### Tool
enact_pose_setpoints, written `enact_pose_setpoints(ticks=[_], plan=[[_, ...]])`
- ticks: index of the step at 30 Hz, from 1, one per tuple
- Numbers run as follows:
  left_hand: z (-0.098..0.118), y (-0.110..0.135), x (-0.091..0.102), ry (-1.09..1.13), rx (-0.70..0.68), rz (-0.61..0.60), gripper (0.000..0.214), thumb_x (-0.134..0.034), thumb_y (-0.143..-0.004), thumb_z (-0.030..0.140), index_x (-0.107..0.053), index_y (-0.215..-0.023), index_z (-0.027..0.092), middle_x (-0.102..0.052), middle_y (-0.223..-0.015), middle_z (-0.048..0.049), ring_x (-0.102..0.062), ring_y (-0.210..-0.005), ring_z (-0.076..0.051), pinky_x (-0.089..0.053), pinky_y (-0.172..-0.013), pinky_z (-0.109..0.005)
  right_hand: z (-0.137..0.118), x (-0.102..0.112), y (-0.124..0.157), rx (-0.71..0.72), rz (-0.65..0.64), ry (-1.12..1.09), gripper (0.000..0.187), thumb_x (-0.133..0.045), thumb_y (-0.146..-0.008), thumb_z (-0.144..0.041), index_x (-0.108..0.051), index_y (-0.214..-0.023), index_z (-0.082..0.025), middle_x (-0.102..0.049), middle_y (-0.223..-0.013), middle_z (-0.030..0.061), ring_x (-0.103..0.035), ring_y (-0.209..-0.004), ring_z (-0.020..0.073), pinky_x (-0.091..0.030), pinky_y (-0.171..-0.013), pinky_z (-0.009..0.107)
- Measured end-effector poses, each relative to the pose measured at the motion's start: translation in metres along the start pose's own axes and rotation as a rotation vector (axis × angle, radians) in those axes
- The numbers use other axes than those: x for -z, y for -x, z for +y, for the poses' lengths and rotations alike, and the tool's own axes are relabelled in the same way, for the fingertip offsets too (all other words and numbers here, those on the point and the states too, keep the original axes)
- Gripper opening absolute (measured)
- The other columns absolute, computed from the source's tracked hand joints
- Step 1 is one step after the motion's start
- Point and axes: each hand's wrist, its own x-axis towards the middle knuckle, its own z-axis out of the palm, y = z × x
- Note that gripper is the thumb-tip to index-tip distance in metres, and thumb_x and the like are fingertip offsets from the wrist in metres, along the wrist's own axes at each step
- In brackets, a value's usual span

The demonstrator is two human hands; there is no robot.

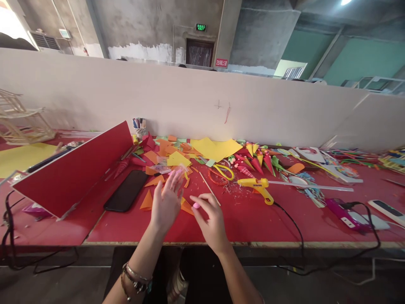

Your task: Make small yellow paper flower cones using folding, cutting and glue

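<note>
My left hand is raised over the red table, fingers stretched out toward a small clear plastic bag at its fingertips; whether it grips the bag is unclear. My right hand hovers just to the right, thumb and fingers pinched on a small pink ball. Orange paper scraps lie under and around both hands. A thin wooden stick lies just beyond the right hand.
A yellow glue gun with a black cord lies right of the hands, scissors behind it. A black phone and a tilted red board sit to the left. Paper cones, yellow sheets and a pen cup stand behind.
</note>
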Motion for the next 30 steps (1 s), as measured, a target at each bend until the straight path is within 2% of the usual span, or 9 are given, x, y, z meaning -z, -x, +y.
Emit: enact_pose_setpoints(ticks=[4,8,10,13,16,18,23,26,30], plan=[[-0.007,-0.007,0.028,-0.704,-0.152,0.084,0.033,-0.049,-0.075,0.043,-0.058,-0.101,0.025,-0.048,-0.119,-0.0045,-0.038,-0.116,-0.024,-0.024,-0.101,-0.038,0.007,0.001,0.000,-0.132,0.033,-0.217,0.031,-0.043,-0.084,-0.026,-0.053,-0.114,-0.023,-0.058,-0.089,0.0050,-0.057,-0.085,0.0150,-0.048,-0.080,0.031],[-0.018,-0.003,0.042,-1.429,-0.297,0.139,0.045,-0.051,-0.071,0.051,-0.053,-0.107,0.023,-0.047,-0.115,-0.0097,-0.041,-0.111,-0.031,-0.029,-0.095,-0.045,0.014,-0.003,0.001,-0.317,0.045,-0.525,0.031,-0.048,-0.082,-0.031,-0.056,-0.110,-0.021,-0.058,-0.105,0.0078,-0.059,-0.092,0.0170,-0.049,-0.083,0.033],[-0.023,0.000,0.041,-1.653,-0.259,0.132,0.054,-0.047,-0.073,0.055,-0.047,-0.114,0.021,-0.048,-0.115,-0.0135,-0.045,-0.108,-0.034,-0.034,-0.088,-0.046,0.016,-0.004,0.001,-0.382,0.060,-0.630,0.029,-0.053,-0.079,-0.033,-0.059,-0.104,-0.020,-0.057,-0.109,0.0084,-0.060,-0.092,0.0186,-0.048,-0.084,0.035],[-0.027,0.003,0.035,-1.825,-0.207,0.091,0.062,-0.042,-0.075,0.055,-0.038,-0.123,0.015,-0.050,-0.114,-0.0187,-0.049,-0.103,-0.035,-0.039,-0.081,-0.044,0.018,-0.004,0.001,-0.431,0.086,-0.707,0.026,-0.055,-0.077,-0.034,-0.063,-0.097,-0.019,-0.059,-0.105,0.0077,-0.061,-0.088,0.0182,-0.049,-0.083,0.035],[-0.029,0.002,0.033,-1.851,-0.214,0.046,0.061,-0.044,-0.076,0.050,-0.037,-0.124,0.013,-0.053,-0.112,-0.0206,-0.050,-0.101,-0.036,-0.038,-0.081,-0.045,0.019,-0.003,0.001,-0.490,0.072,-0.739,0.023,-0.056,-0.077,-0.033,-0.063,-0.092,-0.017,-0.062,-0.091,0.0056,-0.063,-0.070,0.0137,-0.053,-0.071,0.031],[-0.030,0.002,0.034,-1.764,-0.225,0.036,0.059,-0.049,-0.074,0.047,-0.040,-0.123,0.015,-0.056,-0.109,-0.0186,-0.051,-0.100,-0.035,-0.036,-0.083,-0.045,0.019,-0.002,0.001,-0.519,0.074,-0.746,0.023,-0.057,-0.076,-0.032,-0.062,-0.093,-0.017,-0.063,-0.084,0.0044,-0.061,-0.062,0.0114,-0.053,-0.064,0.028],[-0.035,0.003,0.034,-1.363,-0.292,0.036,0.059,-0.062,-0.065,0.039,-0.043,-0.119,0.024,-0.056,-0.108,-0.0107,-0.052,-0.099,-0.029,-0.038,-0.084,-0.040,0.021,0.000,0.000,-0.530,0.107,-0.722,0.022,-0.060,-0.073,-0.032,-0.063,-0.089,-0.017,-0.064,-0.090,0.0064,-0.061,-0.081,0.0159,-0.051,-0.075,0.030],[-0.039,0.002,0.031,-1.277,-0.356,-0.042,0.062,-0.059,-0.068,0.031,-0.034,-0.124,0.024,-0.053,-0.106,-0.0070,-0.052,-0.097,-0.022,-0.040,-0.083,-0.036,0.022,0.001,-0.001,-0.516,0.128,-0.732,0.023,-0.063,-0.070,-0.031,-0.064,-0.089,-0.018,-0.062,-0.097,0.0056,-0.060,-0.087,0.0177,-0.049,-0.081,0.032],[-0.040,-0.003,0.024,-1.197,-0.357,-0.103,0.064,-0.056,-0.073,0.028,-0.024,-0.128,0.023,-0.054,-0.099,-0.0046,-0.054,-0.084,-0.014,-0.044,-0.077,-0.030,0.022,0.001,-0.003,-0.517,0.121,-0.771,0.017,-0.061,-0.072,-0.030,-0.062,-0.085,-0.019,-0.061,-0.087,0.0029,-0.062,-0.078,0.0163,-0.050,-0.075,0.030]])
